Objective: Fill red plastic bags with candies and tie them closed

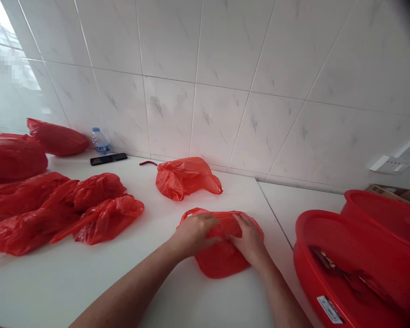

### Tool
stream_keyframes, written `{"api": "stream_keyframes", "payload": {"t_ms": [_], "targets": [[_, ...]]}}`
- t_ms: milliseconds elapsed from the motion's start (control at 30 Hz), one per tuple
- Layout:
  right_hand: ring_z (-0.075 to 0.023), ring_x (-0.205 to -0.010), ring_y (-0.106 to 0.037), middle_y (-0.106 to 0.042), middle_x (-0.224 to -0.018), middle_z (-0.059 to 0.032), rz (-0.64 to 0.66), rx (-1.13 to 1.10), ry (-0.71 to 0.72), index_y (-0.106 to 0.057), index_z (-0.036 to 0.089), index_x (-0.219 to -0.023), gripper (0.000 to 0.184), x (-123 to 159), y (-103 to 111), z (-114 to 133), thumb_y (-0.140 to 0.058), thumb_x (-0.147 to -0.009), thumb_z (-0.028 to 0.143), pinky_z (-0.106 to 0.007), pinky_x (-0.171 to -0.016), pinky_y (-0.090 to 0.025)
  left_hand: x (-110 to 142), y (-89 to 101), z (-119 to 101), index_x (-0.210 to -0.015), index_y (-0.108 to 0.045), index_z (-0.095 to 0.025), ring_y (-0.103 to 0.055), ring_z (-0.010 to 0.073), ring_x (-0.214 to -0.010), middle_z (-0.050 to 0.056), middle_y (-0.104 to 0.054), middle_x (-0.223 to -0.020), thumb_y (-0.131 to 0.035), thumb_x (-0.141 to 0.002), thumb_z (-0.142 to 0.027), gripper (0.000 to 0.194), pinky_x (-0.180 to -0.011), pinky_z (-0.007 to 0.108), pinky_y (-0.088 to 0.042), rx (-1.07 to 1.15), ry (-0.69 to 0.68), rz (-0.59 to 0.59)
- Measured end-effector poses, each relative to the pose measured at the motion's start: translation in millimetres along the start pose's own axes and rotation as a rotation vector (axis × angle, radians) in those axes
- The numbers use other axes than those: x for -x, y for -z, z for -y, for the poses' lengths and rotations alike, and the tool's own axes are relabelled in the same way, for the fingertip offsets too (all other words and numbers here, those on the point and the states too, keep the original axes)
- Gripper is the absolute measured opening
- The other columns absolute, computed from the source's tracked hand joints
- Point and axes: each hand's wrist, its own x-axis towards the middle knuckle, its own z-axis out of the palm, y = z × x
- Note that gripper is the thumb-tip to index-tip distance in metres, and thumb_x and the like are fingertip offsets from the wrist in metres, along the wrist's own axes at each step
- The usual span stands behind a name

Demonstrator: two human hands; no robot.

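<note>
A red plastic bag lies on the white table in front of me, its upper edge partly covered by my hands. Across its left side reaches my left hand, fingers curved and thumb apart from them, with red plastic visible in the gap. My right hand rests on the bag's right side, thumb and fingers spread. Just behind, a second crumpled red bag sits near the wall. A thin dark red strip lies at its left.
Several filled red bags are heaped at the left. A water bottle and a black phone stand and lie near the tiled wall. At the right is a red plastic basket with dark items inside; another red basket is behind it.
</note>
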Motion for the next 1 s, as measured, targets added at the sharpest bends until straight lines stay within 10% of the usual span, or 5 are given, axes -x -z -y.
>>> {"api": "stream_keyframes", "payload": {"t_ms": [167,400,633,833,1000], "targets": [[-0.0209,-0.107,-0.055,-0.06,-0.113,-0.0072,-0.195,-0.016,0.122,-0.06,0.02,-0.11,0.031,3.8,12.7,14.0,-0.047,-0.085,0.033,-0.036,-0.093,-0.045,-5.0,9.8,19.6,-0.118,-0.054,-0.022,-0.048,0.0293,-0.113,0.012,-0.052,-0.124,-0.056,-0.081,-0.036,0.04,-0.093,0.044,-0.04,-0.169,0.207,-0.395],[-0.0212,-0.096,-0.058,-0.063,-0.098,-0.0056,-0.046,0.053,0.233,-0.066,0.022,-0.099,0.022,5.9,5.2,22.2,-0.056,-0.079,0.022,-0.037,-0.086,-0.047,-2.5,-1.9,47.0,-0.089,-0.063,-0.023,-0.061,0.0211,-0.079,0.004,-0.068,-0.089,-0.051,-0.078,-0.042,0.025,-0.065,0.029,-0.043,0.087,0.525,-0.079],[-0.0201,-0.103,-0.053,-0.06,-0.105,-0.0077,-0.395,0.031,0.452,-0.063,0.021,-0.104,0.025,30.2,22.4,57.7,-0.047,-0.086,0.015,-0.039,-0.092,-0.044,-7.9,-10.4,59.7,-0.069,-0.057,-0.02,-0.059,0.0185,-0.068,0.002,-0.065,-0.072,-0.047,-0.077,-0.038,0.022,-0.062,0.028,-0.04,0.238,0.493,-0.166],[-0.0241,-0.116,-0.049,-0.054,-0.121,-0.0075,-0.429,0.133,0.457,-0.061,0.027,-0.109,0.027,91.1,101.6,78.8,-0.053,-0.084,0.021,-0.042,-0.096,-0.043,-7.2,-4.9,71.8,-0.07,-0.058,-0.02,-0.06,0.0174,-0.069,-0.001,-0.065,-0.07,-0.048,-0.077,-0.042,0.024,-0.063,0.026,-0.042,0.402,0.438,-0.126],[-0.0244,-0.103,-0.058,-0.062,-0.115,-0.0043,-0.382,0.159,-0.104,-0.063,0.03,-0.105,0.026,108.4,189.0,23.8,-0.054,-0.082,0.033,-0.037,-0.087,-0.046,-6.5,-4.4,77.4,-0.071,-0.057,-0.02,-0.059,0.0164,-0.07,-0.003,-0.064,-0.071,-0.048,-0.078,-0.041,0.024,-0.065,0.025,-0.041,0.419,0.411,-0.118]]}}
